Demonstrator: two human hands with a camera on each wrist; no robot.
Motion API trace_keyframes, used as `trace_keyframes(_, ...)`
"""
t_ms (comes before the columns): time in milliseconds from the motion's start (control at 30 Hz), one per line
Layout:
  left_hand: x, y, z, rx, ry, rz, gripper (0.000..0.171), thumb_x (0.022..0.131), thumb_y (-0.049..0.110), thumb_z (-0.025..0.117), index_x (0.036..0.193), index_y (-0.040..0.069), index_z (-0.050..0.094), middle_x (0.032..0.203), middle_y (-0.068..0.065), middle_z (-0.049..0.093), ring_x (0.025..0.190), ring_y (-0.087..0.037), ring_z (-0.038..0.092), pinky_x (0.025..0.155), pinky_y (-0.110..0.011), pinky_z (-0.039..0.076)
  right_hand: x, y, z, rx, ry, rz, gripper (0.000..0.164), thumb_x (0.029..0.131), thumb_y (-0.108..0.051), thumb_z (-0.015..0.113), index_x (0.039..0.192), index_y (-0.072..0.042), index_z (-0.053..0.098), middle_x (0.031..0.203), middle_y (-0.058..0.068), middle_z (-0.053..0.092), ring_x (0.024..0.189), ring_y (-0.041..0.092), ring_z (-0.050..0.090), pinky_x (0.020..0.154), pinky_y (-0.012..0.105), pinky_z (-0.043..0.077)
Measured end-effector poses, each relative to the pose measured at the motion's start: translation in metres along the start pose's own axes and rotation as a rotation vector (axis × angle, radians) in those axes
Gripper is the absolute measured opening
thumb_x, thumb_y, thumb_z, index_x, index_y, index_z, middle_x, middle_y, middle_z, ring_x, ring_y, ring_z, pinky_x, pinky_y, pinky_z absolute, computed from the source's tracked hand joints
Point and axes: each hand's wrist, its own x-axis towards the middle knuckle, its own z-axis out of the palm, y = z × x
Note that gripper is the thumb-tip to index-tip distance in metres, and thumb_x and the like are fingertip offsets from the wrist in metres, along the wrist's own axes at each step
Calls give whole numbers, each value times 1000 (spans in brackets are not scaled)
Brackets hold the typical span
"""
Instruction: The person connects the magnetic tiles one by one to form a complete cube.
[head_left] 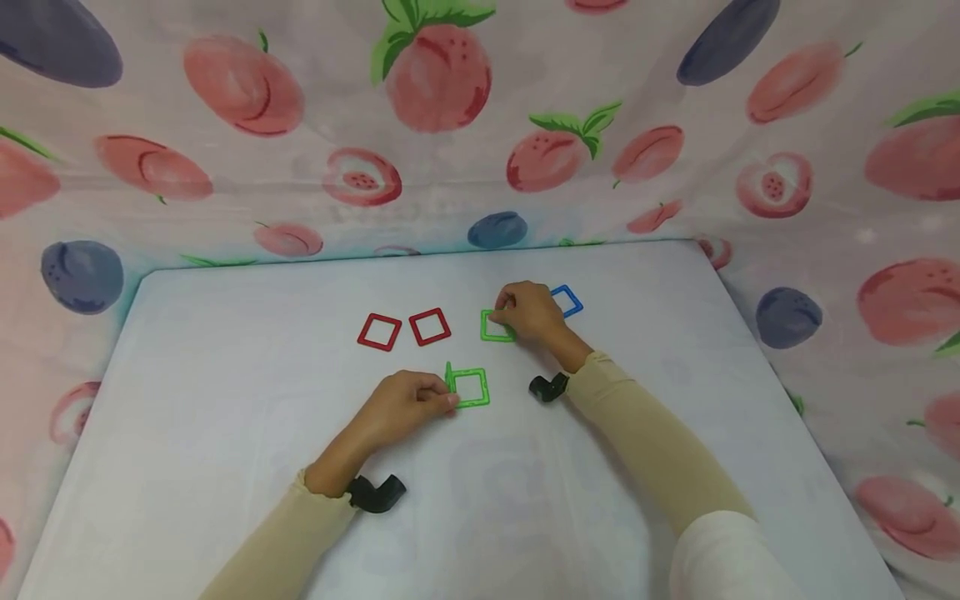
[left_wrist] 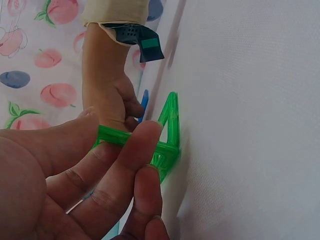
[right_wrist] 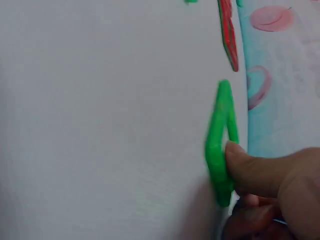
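My left hand (head_left: 405,404) pinches a green square frame (head_left: 448,375) that stands upright on the table. Against its foot lies a flat green square frame (head_left: 486,388); the left wrist view shows the two meeting at an edge. Farther back, my right hand (head_left: 531,312) holds another green square frame (head_left: 483,327) between thumb and fingers, its near corner hidden by the hand. In the right wrist view this green square (right_wrist: 215,145) looks slightly blurred, with the thumb on its side. Just behind the right hand is a blue square frame (head_left: 576,298), partly covered.
Two red square frames, a left one (head_left: 374,346) and a right one (head_left: 415,331), lie flat left of the right hand. A white table (head_left: 225,400) carries everything. Fruit-printed cloth (head_left: 330,108) hangs behind it and along the sides. Each wrist wears a dark camera mount (head_left: 378,496).
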Motion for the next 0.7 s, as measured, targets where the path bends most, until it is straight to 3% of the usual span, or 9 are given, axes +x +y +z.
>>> trace_keyframes(200, 0, 1, 2, 8, -2, 12, 15, 96, 31, 72, 97, 18, 79, 83, 7, 78, 85, -10, 64, 76, -30, 46, -8, 1, -8, 13, -117, -27, 25, 95, -35, 72, 90, -11, 70, 84, 3, 62, 77, 19, 55, 66, 29, 43)
trace_keyframes(400, 0, 2, 0, 9, -8, 7, 14, 96, 31, 72, 96, 18, 78, 84, 7, 78, 86, -11, 64, 76, -31, 45, -18, 6, -22, 223, -201, -14, 31, 96, -41, 70, 89, -12, 74, 89, -1, 61, 85, 18, 52, 73, 32, 42)
trace_keyframes(567, 0, 0, 0, 10, -13, 0, 15, 96, 32, 72, 96, 18, 78, 84, 8, 78, 89, -11, 63, 78, -31, 45, -25, 8, -28, 386, -308, 33, 34, 98, -44, 67, 99, -12, 77, 75, -1, 48, 71, 18, 42, 69, 32, 36)
trace_keyframes(700, 1, -1, -1, 14, -13, 1, 15, 96, 33, 72, 97, 19, 78, 85, 8, 78, 89, -11, 64, 77, -30, 46, -28, 1, -24, 439, -384, 8, 32, 100, -40, 66, 100, -10, 78, 71, -1, 44, 65, 17, 37, 67, 31, 33)
